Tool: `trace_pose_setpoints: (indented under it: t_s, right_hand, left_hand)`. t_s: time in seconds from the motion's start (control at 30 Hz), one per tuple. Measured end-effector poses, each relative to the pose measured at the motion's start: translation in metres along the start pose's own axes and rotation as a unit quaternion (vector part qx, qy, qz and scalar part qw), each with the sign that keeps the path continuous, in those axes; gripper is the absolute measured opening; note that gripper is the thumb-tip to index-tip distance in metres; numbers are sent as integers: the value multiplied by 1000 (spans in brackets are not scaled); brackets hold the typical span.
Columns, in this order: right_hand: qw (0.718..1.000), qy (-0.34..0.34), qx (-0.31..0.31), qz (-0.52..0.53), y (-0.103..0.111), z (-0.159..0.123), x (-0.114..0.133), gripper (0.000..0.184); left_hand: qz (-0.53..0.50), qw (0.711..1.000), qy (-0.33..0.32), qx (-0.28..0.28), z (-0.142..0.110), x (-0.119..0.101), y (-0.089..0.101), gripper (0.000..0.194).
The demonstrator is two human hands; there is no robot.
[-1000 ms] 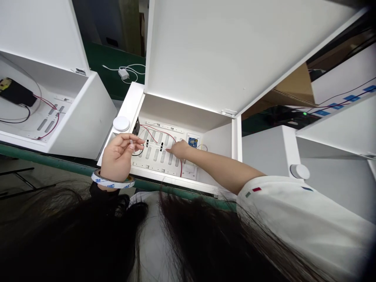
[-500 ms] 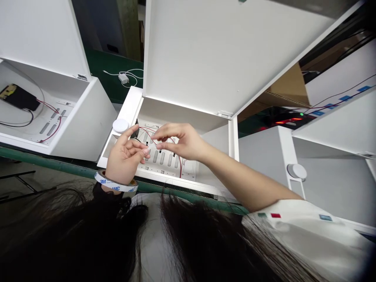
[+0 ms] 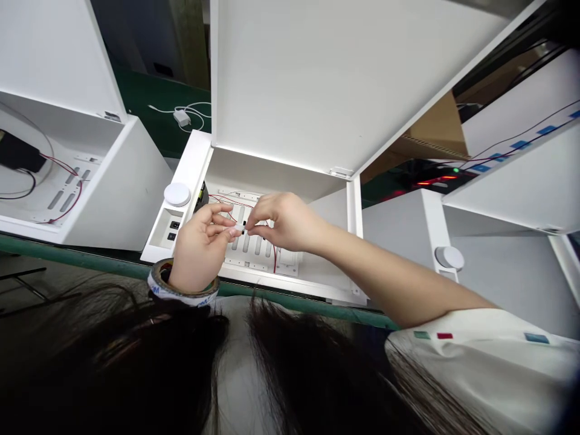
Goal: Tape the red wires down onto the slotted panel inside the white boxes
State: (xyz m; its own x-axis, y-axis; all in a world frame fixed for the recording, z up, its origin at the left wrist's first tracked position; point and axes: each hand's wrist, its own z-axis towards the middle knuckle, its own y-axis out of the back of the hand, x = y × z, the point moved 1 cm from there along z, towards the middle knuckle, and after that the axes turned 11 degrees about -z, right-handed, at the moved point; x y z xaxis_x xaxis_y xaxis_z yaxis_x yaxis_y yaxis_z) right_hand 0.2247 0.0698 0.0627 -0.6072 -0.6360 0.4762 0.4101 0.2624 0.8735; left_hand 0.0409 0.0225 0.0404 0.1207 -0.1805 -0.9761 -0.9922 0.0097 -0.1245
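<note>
My left hand (image 3: 205,248) pinches a small white connector (image 3: 238,227) between thumb and forefinger, its other fingers loosely curled. Against the connector's right end, my right hand (image 3: 285,222) has its thumb and fingertips pinched together; what lies between them is too small to make out. Both hands are over the open white box (image 3: 312,287), whose slotted floor plate carries thin red wires (image 3: 275,260). A black part (image 3: 202,196) shows inside the box at the left, partly hidden. Around my left wrist hangs a roll of 3M tape (image 3: 181,296).
The box's raised lid (image 3: 344,78) stands behind my hands. Similar boxes flank it, one left (image 3: 113,187) and one right (image 3: 403,232). Beyond are a white charger (image 3: 182,118) with cable, a cardboard box (image 3: 437,130) and a red-lit device (image 3: 435,180).
My hands have come together, and the fingertips now meet at the white connector. The boxes appear shifted slightly left as the camera turned.
</note>
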Motion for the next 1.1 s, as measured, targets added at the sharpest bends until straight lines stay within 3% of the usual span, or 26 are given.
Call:
trace_pose_setpoints:
  t_s: [0.17,0.27,0.4,0.5,0.6,0.73,0.87,0.97,1.1]
  right_hand:
    - [1000,-9,25,2,-12,11,-3,12]
    - [992,-103,66,-6,-27,17,-32,9]
    - [955,-254,143,-61,-73,20,-94,6]
    - [933,-302,170,-99,-113,20,-129,9]
    - [925,-329,160,-104,-143,17,-147,15]
    - [928,-326,145,-108,-162,8,-157,22]
    - [930,-249,191,-190,-166,-3,-163,27]
    - [903,-195,255,-284,-164,-9,-168,28]
    - [879,-192,301,-317,-163,-17,-169,27]
  left_hand:
    - [44,999,-23,4,-1,0,2,42]
    - [100,993,-61,-24,-5,-2,11,51]
    - [182,977,-106,-47,-11,2,26,43]
    - [205,972,-109,-36,-13,11,33,44]
    - [210,969,-126,-29,-13,15,34,43]
    - [167,979,-113,-23,-13,14,37,41]
    - [144,984,-101,-21,-11,12,40,39]
    - [141,984,-103,-20,-10,12,41,38]
    - [137,985,-103,-20,-10,13,41,38]
